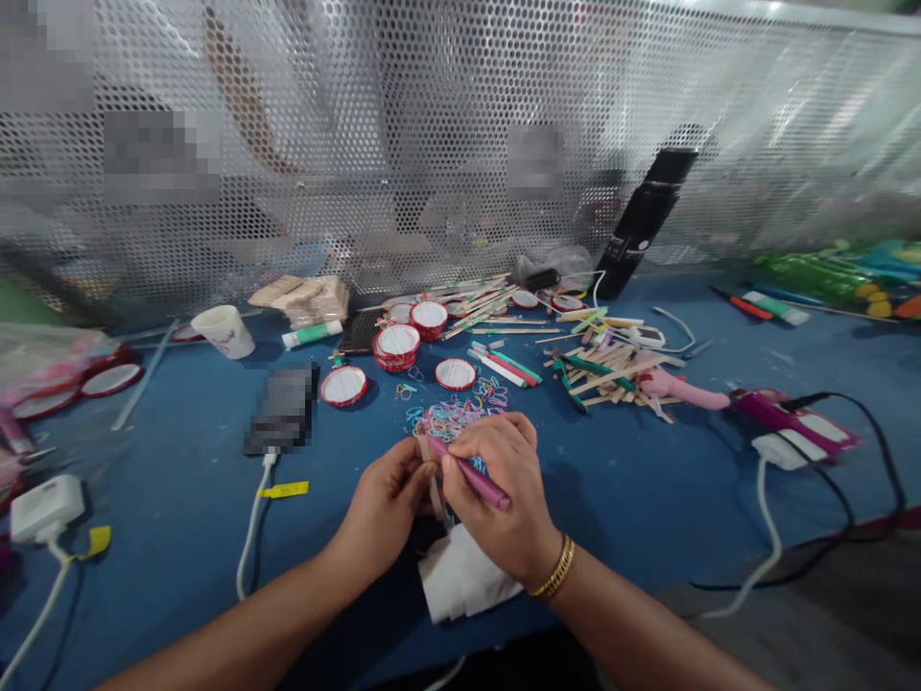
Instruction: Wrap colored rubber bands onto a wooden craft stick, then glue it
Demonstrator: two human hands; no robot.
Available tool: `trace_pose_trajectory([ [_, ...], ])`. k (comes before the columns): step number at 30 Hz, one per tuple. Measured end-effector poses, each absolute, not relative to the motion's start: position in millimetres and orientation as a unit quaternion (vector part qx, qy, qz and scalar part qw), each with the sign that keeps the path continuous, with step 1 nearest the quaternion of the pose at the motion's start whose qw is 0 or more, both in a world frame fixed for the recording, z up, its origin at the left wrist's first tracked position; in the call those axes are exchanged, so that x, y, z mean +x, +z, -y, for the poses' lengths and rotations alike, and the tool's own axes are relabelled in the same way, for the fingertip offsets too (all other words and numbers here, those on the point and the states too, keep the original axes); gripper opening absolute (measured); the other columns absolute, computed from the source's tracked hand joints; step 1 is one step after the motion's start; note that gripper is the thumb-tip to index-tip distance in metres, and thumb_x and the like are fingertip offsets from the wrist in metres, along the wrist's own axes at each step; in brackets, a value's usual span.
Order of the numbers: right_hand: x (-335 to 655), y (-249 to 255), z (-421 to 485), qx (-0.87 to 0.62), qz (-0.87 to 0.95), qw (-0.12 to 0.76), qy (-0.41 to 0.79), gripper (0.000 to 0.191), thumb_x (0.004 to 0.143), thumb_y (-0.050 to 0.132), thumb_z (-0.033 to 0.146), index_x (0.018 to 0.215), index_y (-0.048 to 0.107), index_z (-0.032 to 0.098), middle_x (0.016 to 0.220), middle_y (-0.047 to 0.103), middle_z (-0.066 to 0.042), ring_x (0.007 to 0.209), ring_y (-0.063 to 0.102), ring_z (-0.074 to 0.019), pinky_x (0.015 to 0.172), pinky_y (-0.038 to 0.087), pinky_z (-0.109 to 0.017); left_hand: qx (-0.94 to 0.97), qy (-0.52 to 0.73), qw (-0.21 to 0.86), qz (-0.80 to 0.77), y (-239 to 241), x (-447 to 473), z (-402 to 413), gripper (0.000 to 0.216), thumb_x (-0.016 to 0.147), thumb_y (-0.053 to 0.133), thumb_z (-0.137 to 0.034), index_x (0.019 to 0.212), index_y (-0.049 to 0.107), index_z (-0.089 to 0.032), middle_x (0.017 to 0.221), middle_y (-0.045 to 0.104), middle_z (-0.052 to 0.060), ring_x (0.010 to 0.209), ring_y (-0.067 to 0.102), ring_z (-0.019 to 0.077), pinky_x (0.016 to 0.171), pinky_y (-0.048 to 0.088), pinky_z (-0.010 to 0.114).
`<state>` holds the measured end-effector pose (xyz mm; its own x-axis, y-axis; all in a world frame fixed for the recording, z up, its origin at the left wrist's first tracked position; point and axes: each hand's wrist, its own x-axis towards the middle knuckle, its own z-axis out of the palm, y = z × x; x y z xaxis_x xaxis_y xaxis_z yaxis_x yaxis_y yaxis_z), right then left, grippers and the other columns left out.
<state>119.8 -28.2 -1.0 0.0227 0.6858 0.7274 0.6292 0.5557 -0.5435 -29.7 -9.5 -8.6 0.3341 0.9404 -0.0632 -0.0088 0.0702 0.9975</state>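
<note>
My left hand point(392, 491) pinches a flat wooden craft stick point(436, 494), which slants up between my hands. In my right hand point(504, 480) is a purple-pink marker point(484, 483), gripped like a pen, its tip at the stick's upper end. Just beyond my fingers lies a loose pile of small colourful rubber bands point(453, 419). A folded white tissue point(467, 576) rests under my right wrist at the table's near side. The stick's lower end is partly hidden by my fingers.
Several red-rimmed round discs point(343, 385) and capped markers point(512, 365) lie ahead. Craft sticks point(611, 374) and a pink glue gun point(683, 389) are to the right. A phone point(284, 408) and paper cup point(224, 332) stand left. A black bottle point(640, 226) leans on the perforated metal screen point(432, 125).
</note>
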Motion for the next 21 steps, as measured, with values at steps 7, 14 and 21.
trace_pose_trajectory([
  [7, 121.0, -2.7, 28.5, -0.460, 0.700, 0.546, 0.025, 0.007, 0.083, 0.060, 0.018, 0.083, 0.056, 0.024, 0.077, 0.064, 0.003, 0.080, 0.060, -0.0170, 0.090, 0.039, -0.041, 0.546, 0.400, 0.612, -0.409, -8.3, -29.5, 10.0, 0.026, 0.084, 0.066, -0.042, 0.087, 0.061, -0.017, 0.079, 0.064, 0.002, 0.070, 0.059, 0.0149, 0.063, 0.052, 0.024],
  [14, 119.0, -0.9, 27.5, -0.464, 0.704, 0.536, 0.032, 0.005, 0.083, 0.060, 0.019, 0.081, 0.057, 0.023, 0.077, 0.064, 0.002, 0.080, 0.060, -0.0169, 0.090, 0.039, -0.041, 0.572, 0.403, 0.572, -0.428, -6.9, -30.4, 9.2, 0.023, 0.084, 0.065, -0.039, 0.085, 0.062, -0.016, 0.078, 0.065, 0.002, 0.070, 0.058, 0.0149, 0.062, 0.050, 0.023],
  [21, 121.8, -2.0, 27.9, -0.464, 0.693, 0.551, 0.020, 0.006, 0.083, 0.060, 0.018, 0.083, 0.056, 0.024, 0.078, 0.065, 0.002, 0.080, 0.061, -0.0169, 0.090, 0.039, -0.041, 0.541, 0.392, 0.616, -0.419, -6.4, -28.9, 9.7, 0.026, 0.083, 0.066, -0.043, 0.087, 0.060, -0.018, 0.084, 0.068, 0.003, 0.071, 0.062, 0.0160, 0.065, 0.054, 0.026],
])
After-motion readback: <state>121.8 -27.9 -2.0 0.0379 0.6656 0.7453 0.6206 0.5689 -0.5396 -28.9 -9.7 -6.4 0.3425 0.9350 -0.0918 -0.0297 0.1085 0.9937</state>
